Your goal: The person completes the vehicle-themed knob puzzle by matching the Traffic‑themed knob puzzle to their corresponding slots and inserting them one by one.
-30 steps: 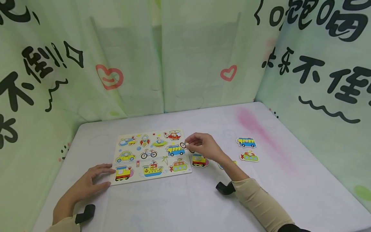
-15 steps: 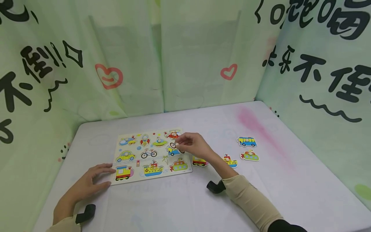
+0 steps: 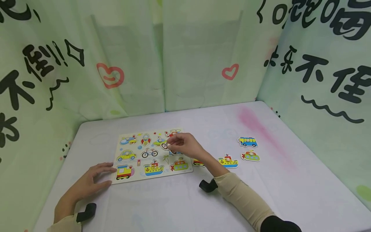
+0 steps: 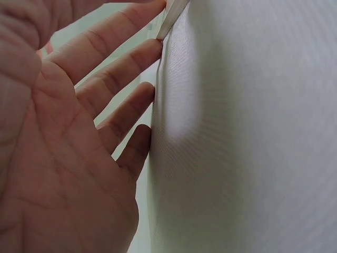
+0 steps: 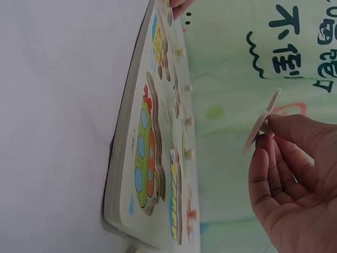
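Bicycle piece (image 5: 258, 128) above partly filled puzzle board (image 3: 139, 174)

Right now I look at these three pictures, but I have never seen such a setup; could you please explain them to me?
There is no machine: a person works with bare hands. The wide picture is taken from the person's head, the two close ones from the left and right wrists. On the white table lies a vehicle puzzle board. To its right lie loose pieces: a bus, a submarine, a ship and a partly hidden train. The right hand pinches a bicycle piece above the board; the left hand touches the board's edge.
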`<state>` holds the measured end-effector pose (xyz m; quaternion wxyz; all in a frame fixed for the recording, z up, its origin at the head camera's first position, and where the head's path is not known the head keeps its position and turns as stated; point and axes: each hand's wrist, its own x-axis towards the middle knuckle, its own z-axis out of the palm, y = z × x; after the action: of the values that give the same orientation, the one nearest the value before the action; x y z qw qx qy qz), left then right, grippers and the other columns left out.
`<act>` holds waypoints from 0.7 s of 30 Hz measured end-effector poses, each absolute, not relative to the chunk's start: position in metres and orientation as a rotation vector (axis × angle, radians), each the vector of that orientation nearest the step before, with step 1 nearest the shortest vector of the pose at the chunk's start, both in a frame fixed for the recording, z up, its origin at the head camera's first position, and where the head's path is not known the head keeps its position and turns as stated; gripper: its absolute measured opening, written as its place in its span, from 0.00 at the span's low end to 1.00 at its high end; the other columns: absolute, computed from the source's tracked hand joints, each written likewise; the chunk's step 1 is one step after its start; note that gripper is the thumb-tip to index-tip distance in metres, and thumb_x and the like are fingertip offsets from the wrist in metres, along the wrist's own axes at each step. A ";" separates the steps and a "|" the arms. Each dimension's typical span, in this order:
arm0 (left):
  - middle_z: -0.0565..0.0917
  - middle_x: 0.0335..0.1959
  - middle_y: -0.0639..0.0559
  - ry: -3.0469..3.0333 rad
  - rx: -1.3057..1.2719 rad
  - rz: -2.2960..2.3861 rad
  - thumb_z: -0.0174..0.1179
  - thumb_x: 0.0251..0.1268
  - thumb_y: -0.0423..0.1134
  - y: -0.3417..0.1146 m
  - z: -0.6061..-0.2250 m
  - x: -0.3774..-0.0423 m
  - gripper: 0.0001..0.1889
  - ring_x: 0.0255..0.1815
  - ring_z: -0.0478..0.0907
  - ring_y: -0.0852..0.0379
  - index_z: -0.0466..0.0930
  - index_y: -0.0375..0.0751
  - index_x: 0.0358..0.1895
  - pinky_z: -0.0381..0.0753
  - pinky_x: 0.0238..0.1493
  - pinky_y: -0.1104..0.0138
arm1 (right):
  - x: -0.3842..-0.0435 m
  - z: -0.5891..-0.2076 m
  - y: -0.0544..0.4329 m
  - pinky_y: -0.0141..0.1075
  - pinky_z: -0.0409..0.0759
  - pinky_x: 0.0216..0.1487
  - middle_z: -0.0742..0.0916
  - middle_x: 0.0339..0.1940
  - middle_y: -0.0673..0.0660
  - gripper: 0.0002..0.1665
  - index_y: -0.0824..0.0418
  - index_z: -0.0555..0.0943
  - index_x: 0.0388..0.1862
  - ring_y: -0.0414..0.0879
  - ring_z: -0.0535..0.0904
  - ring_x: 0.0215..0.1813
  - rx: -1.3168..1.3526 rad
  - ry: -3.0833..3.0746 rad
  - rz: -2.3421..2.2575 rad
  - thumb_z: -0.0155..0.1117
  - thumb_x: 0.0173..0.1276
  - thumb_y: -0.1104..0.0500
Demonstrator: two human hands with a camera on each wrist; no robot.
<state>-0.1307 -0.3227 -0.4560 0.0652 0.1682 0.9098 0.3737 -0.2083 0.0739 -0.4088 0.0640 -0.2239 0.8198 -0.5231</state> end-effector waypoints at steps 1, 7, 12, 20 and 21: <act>0.73 0.70 0.35 2.745 0.505 1.126 0.74 0.59 0.37 -0.322 -0.456 -0.131 0.22 0.72 0.59 0.28 0.84 0.45 0.57 0.59 0.65 0.26 | -0.209 -0.409 0.073 0.33 0.84 0.45 0.88 0.40 0.55 0.11 0.63 0.86 0.48 0.42 0.84 0.40 -0.680 2.476 -1.579 0.71 0.69 0.62; 0.73 0.70 0.35 2.743 0.516 1.134 0.74 0.59 0.37 -0.321 -0.456 -0.131 0.22 0.72 0.60 0.28 0.84 0.45 0.57 0.59 0.64 0.26 | -0.214 -0.414 0.066 0.32 0.84 0.45 0.88 0.41 0.54 0.11 0.62 0.86 0.49 0.41 0.84 0.41 -0.687 2.476 -1.563 0.71 0.69 0.61; 0.73 0.70 0.35 2.742 0.514 1.133 0.74 0.59 0.36 -0.321 -0.456 -0.132 0.22 0.72 0.59 0.27 0.84 0.45 0.57 0.59 0.65 0.26 | -0.217 -0.415 0.059 0.32 0.84 0.45 0.88 0.41 0.54 0.11 0.62 0.86 0.49 0.41 0.84 0.41 -0.687 2.461 -1.562 0.72 0.69 0.60; 0.73 0.69 0.34 2.745 0.515 1.136 0.74 0.59 0.36 -0.321 -0.454 -0.131 0.21 0.72 0.59 0.27 0.84 0.45 0.57 0.59 0.64 0.26 | -0.224 -0.414 0.041 0.31 0.83 0.44 0.88 0.40 0.53 0.11 0.61 0.86 0.48 0.41 0.83 0.40 -0.702 2.431 -1.554 0.71 0.70 0.60; 0.73 0.70 0.34 2.745 0.514 1.135 0.74 0.59 0.36 -0.321 -0.455 -0.131 0.21 0.72 0.59 0.27 0.84 0.45 0.57 0.59 0.64 0.26 | -0.224 -0.414 0.039 0.31 0.83 0.44 0.88 0.40 0.53 0.11 0.61 0.86 0.48 0.41 0.83 0.40 -0.705 2.427 -1.555 0.71 0.70 0.60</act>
<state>-0.1307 -0.3212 -0.4545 0.0634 0.1702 0.9087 0.3758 -0.2242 0.0387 -0.4143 0.0871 -0.2366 0.8148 -0.5220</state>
